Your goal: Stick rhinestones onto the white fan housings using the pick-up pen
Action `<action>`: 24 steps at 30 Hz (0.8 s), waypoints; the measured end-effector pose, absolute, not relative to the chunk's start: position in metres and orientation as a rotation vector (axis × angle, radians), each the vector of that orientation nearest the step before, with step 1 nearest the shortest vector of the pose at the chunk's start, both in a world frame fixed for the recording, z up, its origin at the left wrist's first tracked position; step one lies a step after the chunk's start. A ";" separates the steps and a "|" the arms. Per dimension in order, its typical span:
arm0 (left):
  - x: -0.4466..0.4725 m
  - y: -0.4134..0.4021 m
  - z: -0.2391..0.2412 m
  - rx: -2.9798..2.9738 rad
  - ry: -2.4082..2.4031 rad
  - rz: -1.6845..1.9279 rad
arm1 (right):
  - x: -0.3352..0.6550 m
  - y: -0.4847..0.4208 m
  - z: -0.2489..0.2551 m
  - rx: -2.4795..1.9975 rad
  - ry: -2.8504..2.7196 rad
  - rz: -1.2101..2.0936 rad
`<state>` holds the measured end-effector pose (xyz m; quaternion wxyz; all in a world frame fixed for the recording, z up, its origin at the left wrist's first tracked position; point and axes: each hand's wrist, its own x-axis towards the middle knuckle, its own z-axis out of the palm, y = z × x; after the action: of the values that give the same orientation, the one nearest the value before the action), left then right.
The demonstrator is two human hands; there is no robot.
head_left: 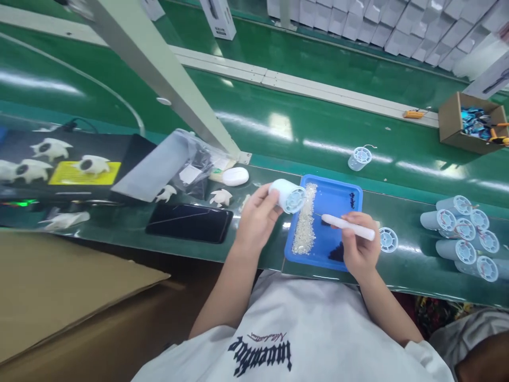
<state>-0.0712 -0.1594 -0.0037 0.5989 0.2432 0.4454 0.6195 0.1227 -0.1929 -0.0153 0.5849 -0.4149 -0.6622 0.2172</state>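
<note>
In my left hand (256, 215) is a pale blue plastic cylinder (284, 192), tilted so that its spoked round end faces right. The fingers wrap round its side. A white-handled tool with a thin dark shaft (350, 227) is gripped in my right hand (361, 246), its tip pointing left over the blue tray (324, 260). Small whitish pieces (305, 225) form a long heap along the tray's left side. Little black pieces (337, 252) lie at its lower right, with a few more at the top right. A pale blue spoked disc (388, 240) lies just right of my right hand.
Several similar cylinders (463, 229) stand grouped at right, and one cylinder (360, 158) stands beyond the tray. A black phone (189, 223), white mouse-shaped object (235, 176) and white animal-like shells (92, 164) lie left. A slanted metal post (167, 79) rises at left. A cardboard box (457, 124) sits far right.
</note>
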 end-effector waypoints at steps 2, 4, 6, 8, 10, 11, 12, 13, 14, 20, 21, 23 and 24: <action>-0.065 -0.161 -0.004 0.590 1.014 1.392 | 0.119 -0.198 -0.009 -0.905 -1.462 0.581; -0.060 -0.163 -0.003 0.609 1.003 1.359 | 0.116 -0.201 -0.004 -0.892 -1.439 0.608; -0.057 -0.165 -0.001 0.635 1.006 1.325 | 0.115 -0.202 -0.002 -0.899 -1.444 0.611; -0.054 -0.166 0.000 0.660 1.013 1.299 | 0.115 -0.202 -0.003 -0.903 -1.444 0.619; -0.053 -0.168 0.001 0.676 1.020 1.284 | 0.116 -0.201 -0.005 -0.901 -1.441 0.626; -0.052 -0.169 0.001 0.686 1.022 1.281 | 0.117 -0.201 -0.006 -0.898 -1.446 0.631; -0.052 -0.170 0.001 0.696 1.022 1.277 | 0.117 -0.200 -0.007 -0.895 -1.456 0.635; -0.051 -0.170 0.001 0.705 1.019 1.270 | 0.118 -0.199 -0.009 -0.892 -1.468 0.634; -0.051 -0.171 0.000 0.713 1.016 1.261 | 0.118 -0.199 -0.010 -0.894 -1.483 0.621; -0.041 -0.165 0.003 0.711 1.109 1.484 | 0.111 -0.206 -0.015 -1.186 -1.682 0.545; -0.037 -0.164 0.006 0.712 1.123 1.590 | 0.109 -0.209 -0.015 -1.235 -1.749 0.637; -0.029 -0.162 0.015 0.735 1.109 1.780 | 0.104 -0.216 -0.013 -1.245 -1.849 0.801; -0.025 -0.163 0.020 0.765 1.079 1.847 | 0.103 -0.219 -0.011 -1.210 -1.870 0.836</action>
<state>-0.0250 -0.1628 0.0203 0.4215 0.3053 0.4307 0.7373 0.1027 -0.2188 -0.0108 0.3722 -0.4722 -0.7295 0.3261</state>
